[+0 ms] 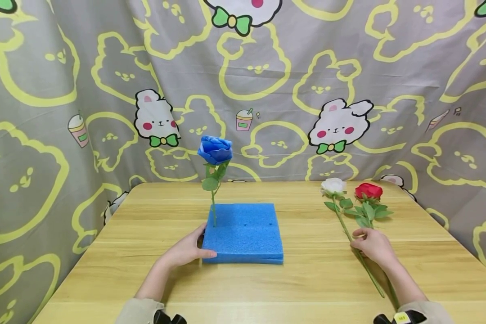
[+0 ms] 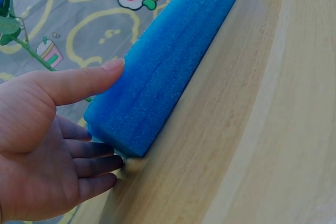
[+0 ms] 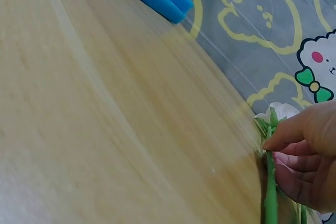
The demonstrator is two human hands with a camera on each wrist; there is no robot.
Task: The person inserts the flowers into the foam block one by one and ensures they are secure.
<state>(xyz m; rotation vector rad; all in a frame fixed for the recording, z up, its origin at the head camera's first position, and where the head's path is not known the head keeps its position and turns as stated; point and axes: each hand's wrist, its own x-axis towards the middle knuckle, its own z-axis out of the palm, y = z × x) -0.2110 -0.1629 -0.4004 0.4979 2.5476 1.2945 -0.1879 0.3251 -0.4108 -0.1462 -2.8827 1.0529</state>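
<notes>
A blue foam block (image 1: 245, 234) lies on the table, two layers showing along its front edge. My left hand (image 1: 188, 247) is at its left end; in the left wrist view the thumb (image 2: 89, 83) lies straight against the foam and the other fingers extend beside its end. An artificial blue rose (image 1: 215, 150) stands upright in the block near its left edge. On the right, my right hand (image 1: 374, 246) pinches the stem of a white rose (image 1: 333, 185) lying on the table. Beside it lies a red rose (image 1: 369, 191), its stem partly hidden under the hand.
The wooden table (image 1: 308, 288) reaches back to a grey patterned curtain (image 1: 267, 81), which also hangs along both sides. Two small holes mark the foam's top towards the right. Bare tabletop lies between the foam block and the roses.
</notes>
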